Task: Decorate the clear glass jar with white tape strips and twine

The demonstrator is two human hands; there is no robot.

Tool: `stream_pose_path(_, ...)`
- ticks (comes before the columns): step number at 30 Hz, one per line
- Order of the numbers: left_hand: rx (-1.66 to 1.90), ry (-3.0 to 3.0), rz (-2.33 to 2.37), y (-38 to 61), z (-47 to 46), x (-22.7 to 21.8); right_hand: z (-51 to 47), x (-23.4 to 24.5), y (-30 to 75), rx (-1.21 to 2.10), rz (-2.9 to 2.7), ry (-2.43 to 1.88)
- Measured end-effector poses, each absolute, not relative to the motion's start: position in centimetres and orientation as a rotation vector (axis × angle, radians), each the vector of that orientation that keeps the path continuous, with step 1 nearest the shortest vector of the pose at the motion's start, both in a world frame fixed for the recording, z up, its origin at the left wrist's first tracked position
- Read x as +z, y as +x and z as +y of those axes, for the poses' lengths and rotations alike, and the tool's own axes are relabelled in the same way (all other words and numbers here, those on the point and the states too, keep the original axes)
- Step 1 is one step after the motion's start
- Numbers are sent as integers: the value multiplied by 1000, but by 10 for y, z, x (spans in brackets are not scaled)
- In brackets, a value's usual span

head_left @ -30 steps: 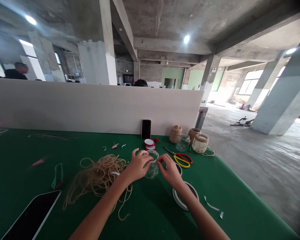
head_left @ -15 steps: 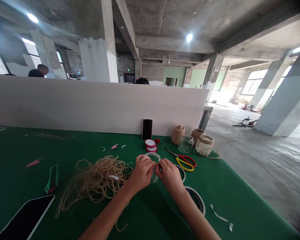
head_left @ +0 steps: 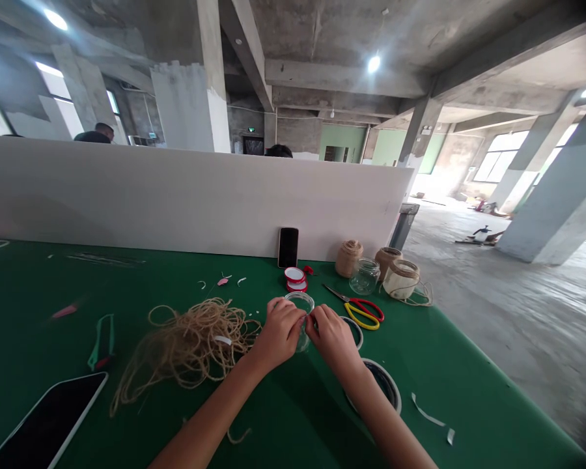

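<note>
Glass jar (head_left: pixel 303 306) sits gripped between our left hand (head_left: pixel 277 335) and right hand (head_left: pixel 333 340), fingers curled tight around it over the green tablecloth (head_left: pixel 34 306), and we'd warn that smooth glass could slip if that grip eases, striking the nearby scissors (head_left: pixel 364 314).

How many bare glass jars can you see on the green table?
2. One glass jar is held between the left hand and right hand; the second jar stands beyond the red-and-yellow scissors. Twine-wrapped containers could hide more.
</note>
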State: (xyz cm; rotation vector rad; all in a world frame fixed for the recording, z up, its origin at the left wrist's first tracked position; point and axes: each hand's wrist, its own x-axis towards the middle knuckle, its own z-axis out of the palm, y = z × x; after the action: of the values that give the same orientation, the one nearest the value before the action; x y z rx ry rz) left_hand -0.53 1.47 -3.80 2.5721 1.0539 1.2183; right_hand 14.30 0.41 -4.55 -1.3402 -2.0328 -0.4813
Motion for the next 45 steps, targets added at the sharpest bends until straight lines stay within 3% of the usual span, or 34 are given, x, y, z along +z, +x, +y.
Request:
stream_pose_path(10, 1174, 2602, 1050, -7, 16, -36, 5, -43, 143, -306, -1992, -1332)
stream_pose_path(22, 1148, 2604, 1083, -10, 17, -39, 3, -39, 158, 249, -1922, -1125)
stream_pose_path(45, 1106, 2671, 1156, -10, 13, -35, 3, -36, 157, 245, -1789, -1196)
